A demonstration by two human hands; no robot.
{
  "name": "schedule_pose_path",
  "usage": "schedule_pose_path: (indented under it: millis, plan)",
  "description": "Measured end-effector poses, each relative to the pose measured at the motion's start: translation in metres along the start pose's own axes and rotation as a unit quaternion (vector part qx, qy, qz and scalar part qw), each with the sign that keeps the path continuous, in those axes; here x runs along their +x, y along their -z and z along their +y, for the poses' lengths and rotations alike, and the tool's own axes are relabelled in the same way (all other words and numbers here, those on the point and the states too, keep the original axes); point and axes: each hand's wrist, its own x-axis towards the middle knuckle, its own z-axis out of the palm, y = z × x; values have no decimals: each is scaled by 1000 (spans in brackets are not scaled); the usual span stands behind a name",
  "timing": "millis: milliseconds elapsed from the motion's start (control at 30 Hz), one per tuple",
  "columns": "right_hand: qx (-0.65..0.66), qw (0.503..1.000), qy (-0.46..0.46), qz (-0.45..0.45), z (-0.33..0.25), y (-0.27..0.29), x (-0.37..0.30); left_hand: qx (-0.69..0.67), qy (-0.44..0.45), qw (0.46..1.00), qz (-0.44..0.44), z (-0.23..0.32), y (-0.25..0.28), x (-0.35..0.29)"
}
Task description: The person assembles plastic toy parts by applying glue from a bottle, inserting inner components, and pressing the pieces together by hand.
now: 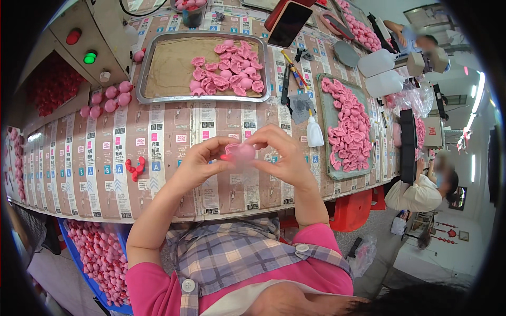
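Above the near part of the table, my two hands meet at a pink rounded plastic piece (243, 152), which looks slightly blurred. My left hand (201, 162) is closed on its left side, and a small red piece (226, 157) shows at those fingertips. From the other side, my right hand (284, 158) pinches the pink piece between thumb and fingers. Whether the red piece is fitted into the pink one I cannot tell. Several loose red curved pieces (136, 168) lie on the table left of my left forearm.
Beyond my hands, a metal tray (153, 99) bears pink shells. A green tray (337, 175) of pink pieces is at right, beside a white squeeze bottle (314, 132). Pink balls (110, 92) sit by a machine box (100, 39). A blue crate (97, 287) stands below left. Co-workers sit at right.
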Motion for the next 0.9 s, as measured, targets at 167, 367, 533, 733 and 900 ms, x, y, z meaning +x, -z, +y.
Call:
schedule_pose_path:
  millis: [167,367,533,733,900]
  plan:
    - [-91,993,39,-68,-1,-2,4,22,26,999,-14,4,-1,0]
    - [-95,991,23,-88,-6,-3,5,70,4,997,-24,3,0,-1]
    - [-75,993,7,-92,-6,-3,4,87,-1,996,-10,3,0,-2]
    - [-84,994,16,-64,-1,-5,-3,154,-26,988,-4,10,-4,-3]
    - [-139,987,75,-23,9,-17,-9,177,-81,981,20,6,-3,-3]
